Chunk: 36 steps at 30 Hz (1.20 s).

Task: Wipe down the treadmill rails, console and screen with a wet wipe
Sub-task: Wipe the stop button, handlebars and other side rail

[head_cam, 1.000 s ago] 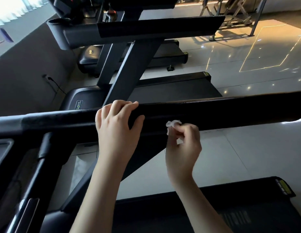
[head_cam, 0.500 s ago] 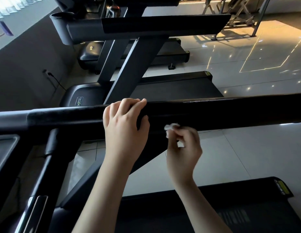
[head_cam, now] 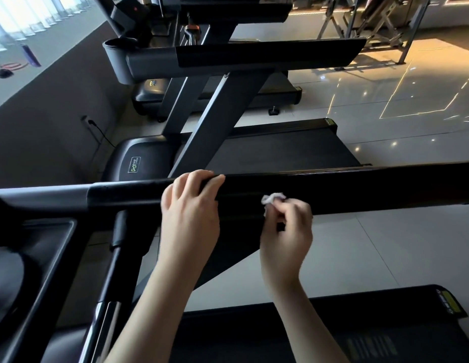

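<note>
A long black padded treadmill rail [head_cam: 359, 188] runs across the middle of the view. My left hand [head_cam: 191, 210] grips the rail from the near side, fingers curled over its top. Just to the right, my right hand [head_cam: 287, 231] pinches a small crumpled white wet wipe [head_cam: 272, 199] and holds it against the rail's near face. The console tray [head_cam: 44, 247] of this treadmill shows at the left edge, partly cut off. No screen is in view.
A second treadmill with its own rail [head_cam: 267, 55] and belt [head_cam: 280, 150] stands beyond, with a third behind it. A grey wall [head_cam: 44, 121] with a plugged-in cable lies to the left. Glossy tiled floor [head_cam: 398, 244] stretches right. My treadmill's belt [head_cam: 333, 336] is below.
The view has shifted so the rail and both hands sit further right in frame. My left hand still grips the rail and the right still holds the wipe on it.
</note>
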Each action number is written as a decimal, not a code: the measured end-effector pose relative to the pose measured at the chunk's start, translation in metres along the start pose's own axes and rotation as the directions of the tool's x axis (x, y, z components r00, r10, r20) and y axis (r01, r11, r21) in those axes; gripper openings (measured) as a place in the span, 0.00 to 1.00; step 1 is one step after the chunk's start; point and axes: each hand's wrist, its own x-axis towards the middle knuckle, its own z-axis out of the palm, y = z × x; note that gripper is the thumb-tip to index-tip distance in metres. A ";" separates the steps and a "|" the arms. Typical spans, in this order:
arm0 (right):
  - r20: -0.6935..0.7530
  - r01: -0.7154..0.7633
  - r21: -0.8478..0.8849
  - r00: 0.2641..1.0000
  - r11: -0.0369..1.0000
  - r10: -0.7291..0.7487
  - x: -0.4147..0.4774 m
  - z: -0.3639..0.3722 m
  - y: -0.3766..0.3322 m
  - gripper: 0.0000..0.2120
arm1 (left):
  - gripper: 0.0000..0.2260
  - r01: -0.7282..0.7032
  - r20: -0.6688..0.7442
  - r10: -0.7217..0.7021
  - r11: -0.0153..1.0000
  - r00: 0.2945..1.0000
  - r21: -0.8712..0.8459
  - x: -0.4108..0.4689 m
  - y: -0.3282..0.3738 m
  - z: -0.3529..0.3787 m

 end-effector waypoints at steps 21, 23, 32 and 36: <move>0.061 0.027 0.052 0.998 0.998 -0.030 -0.013 0.011 -0.008 0.04 | 0.29 -0.002 -0.004 0.002 1.000 1.000 0.003 -0.012 -0.033 -0.008; -0.021 -0.057 0.068 0.998 0.996 0.058 -0.012 0.009 -0.001 0.04 | 0.29 -0.002 -0.006 0.002 1.000 1.000 -0.007 -0.012 -0.033 -0.008; 0.068 -0.007 0.044 0.998 0.999 0.004 -0.028 0.016 -0.001 0.05 | 0.28 0.002 -0.008 -0.002 1.000 1.000 -0.009 -0.012 -0.033 -0.008; -0.103 -0.048 0.052 0.993 0.997 0.054 -0.018 0.018 -0.007 0.02 | 0.28 0.004 -0.016 -0.005 1.000 1.000 -0.008 -0.012 -0.033 -0.007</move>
